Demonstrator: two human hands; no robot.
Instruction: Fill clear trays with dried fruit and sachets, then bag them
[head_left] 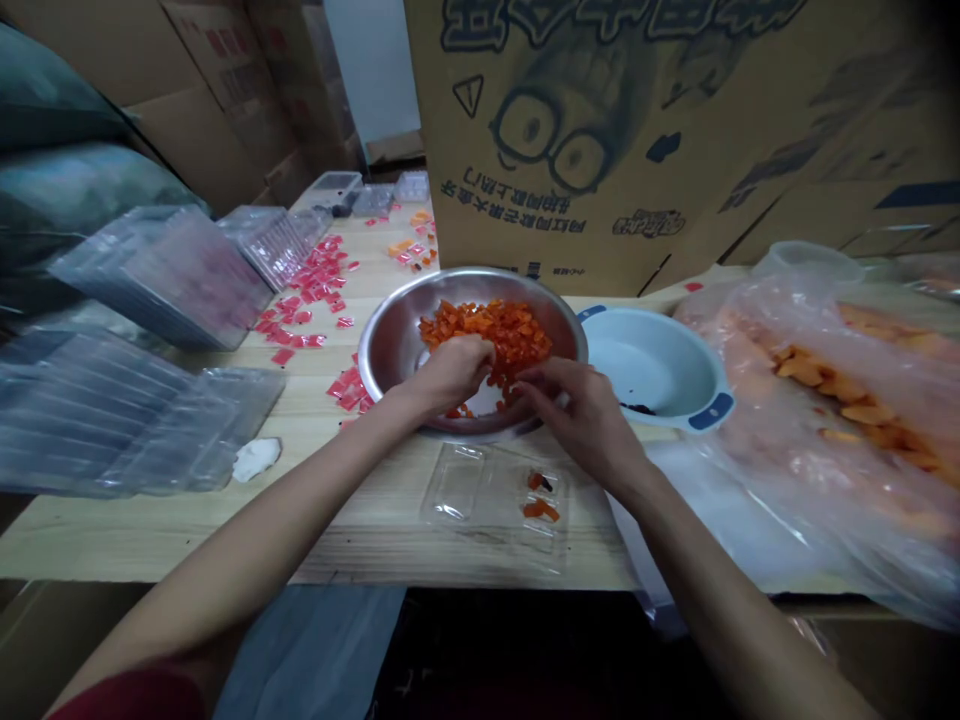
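Orange, glossy dried-fruit-like pieces [499, 328] lie heaped in a round metal bowl [382, 345] in the middle of the table. My left hand [459, 368] is over the bowl, its fingers curled closed at the near side of the heap; what they grip is hidden. My right hand [577, 405] reaches over the bowl's right rim with thumb and fingers pinched together, and anything between them is too small to name. In front of the bowl lies a clear plastic tray [487, 490] with a few orange pieces [541, 510] and a dark bit in its right part.
A light blue basin [660, 365] stands right of the bowl, beside a large clear bag [847, 400] of orange slices. Stacked clear plastic boxes [135, 400] and scattered small red packets [307, 300] are on the left. A big cardboard box [570, 230] rises behind the bowl.
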